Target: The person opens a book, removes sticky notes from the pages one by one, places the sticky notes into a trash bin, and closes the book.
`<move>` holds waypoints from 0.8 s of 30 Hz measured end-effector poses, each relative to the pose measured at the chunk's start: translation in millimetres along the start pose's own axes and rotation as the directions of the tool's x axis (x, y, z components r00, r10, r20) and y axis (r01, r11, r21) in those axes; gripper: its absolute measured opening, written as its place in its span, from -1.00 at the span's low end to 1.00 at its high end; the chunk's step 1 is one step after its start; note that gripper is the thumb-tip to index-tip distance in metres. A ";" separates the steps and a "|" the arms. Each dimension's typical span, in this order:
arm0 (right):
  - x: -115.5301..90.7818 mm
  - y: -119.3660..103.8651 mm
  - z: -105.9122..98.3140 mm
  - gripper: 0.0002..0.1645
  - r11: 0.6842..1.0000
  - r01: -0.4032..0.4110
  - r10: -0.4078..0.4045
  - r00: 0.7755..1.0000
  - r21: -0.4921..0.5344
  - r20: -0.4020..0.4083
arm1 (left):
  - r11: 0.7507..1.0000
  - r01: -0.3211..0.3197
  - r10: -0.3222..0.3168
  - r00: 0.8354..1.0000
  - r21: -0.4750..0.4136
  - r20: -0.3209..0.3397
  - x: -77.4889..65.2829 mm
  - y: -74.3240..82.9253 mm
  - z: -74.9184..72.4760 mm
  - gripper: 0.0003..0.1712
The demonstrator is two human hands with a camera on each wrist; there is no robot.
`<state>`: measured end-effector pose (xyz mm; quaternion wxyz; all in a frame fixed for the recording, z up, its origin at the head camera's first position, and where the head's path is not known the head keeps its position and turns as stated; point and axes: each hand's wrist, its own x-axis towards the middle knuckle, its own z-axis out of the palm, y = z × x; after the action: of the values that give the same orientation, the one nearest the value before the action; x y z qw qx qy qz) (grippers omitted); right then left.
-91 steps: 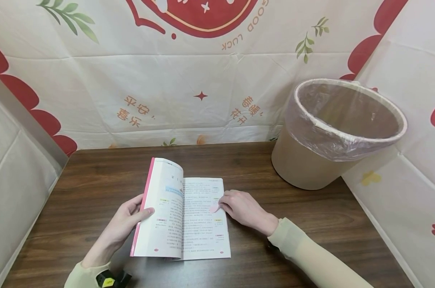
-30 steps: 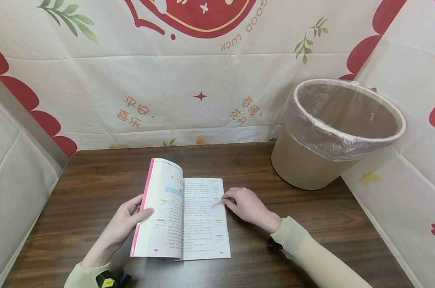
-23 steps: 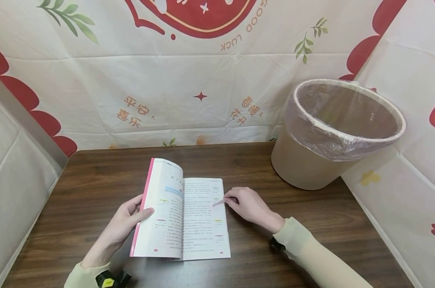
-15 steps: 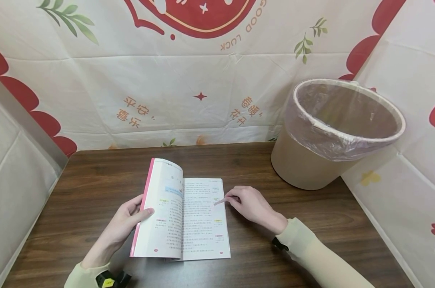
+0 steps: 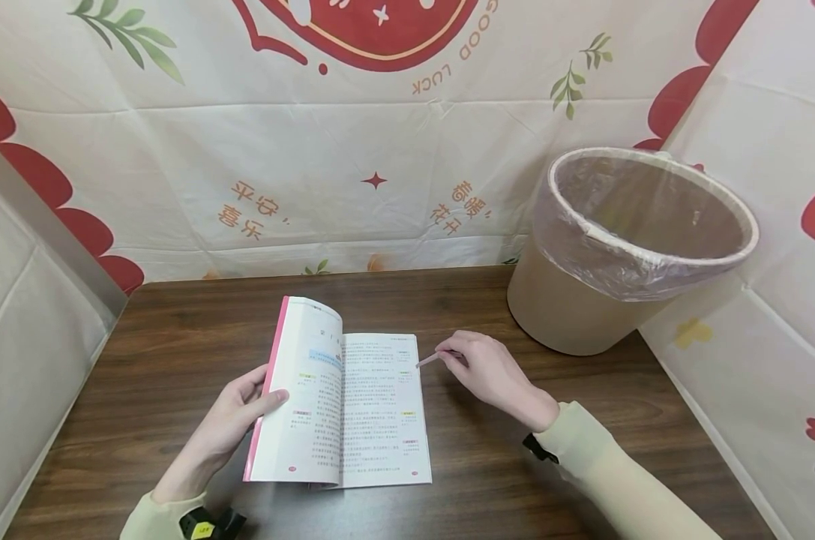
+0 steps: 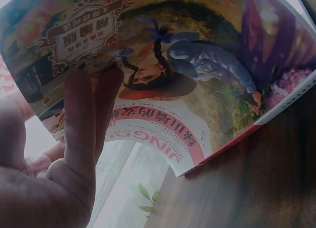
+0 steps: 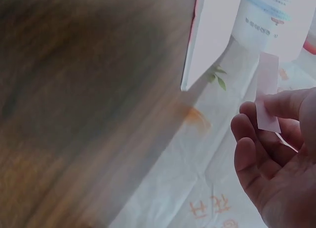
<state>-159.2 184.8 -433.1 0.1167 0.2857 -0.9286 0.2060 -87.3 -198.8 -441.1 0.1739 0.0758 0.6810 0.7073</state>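
An open paperback book (image 5: pixel 380 420) lies on the wooden table, its left part raised and its right page flat. My left hand (image 5: pixel 228 416) grips the raised part, thumb on the page and fingers behind it. In the left wrist view those fingers lie against the illustrated cover (image 6: pixel 212 65). Beyond the book's right edge, my right hand (image 5: pixel 495 371) pinches a narrow pale pink paper strip (image 5: pixel 430 360) between thumb and fingers. The right wrist view shows the strip (image 7: pixel 268 75) flat and rectangular, its far end sticking out past the thumb. In the head view its tip reaches the page edge.
A beige waste bin (image 5: pixel 576 307) with a clear plastic liner stands at the table's back right. White printed cloth (image 5: pixel 380 135) hangs behind the table (image 5: pixel 198 322) and along its sides. Wrist devices (image 5: pixel 208 523) sit at both cuffs.
The pink strip, flat against the right page 3 seconds ago, has come up off it in my right hand, which has moved right and slightly away. The left hand and book stay put.
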 end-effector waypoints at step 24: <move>7.7 12.1 -61.9 -0.91 0.995 0.056 -0.069 0.983 -0.079 -0.172 | 1.000 0.000 0.000 1.000 0.024 -0.031 0.0 -1.5 1.5 -0.31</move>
<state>-166.3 217.9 -379.4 0.2148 0.2911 -0.9123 0.1918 -86.5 -197.4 -442.5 0.1626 0.0669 0.6919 0.7003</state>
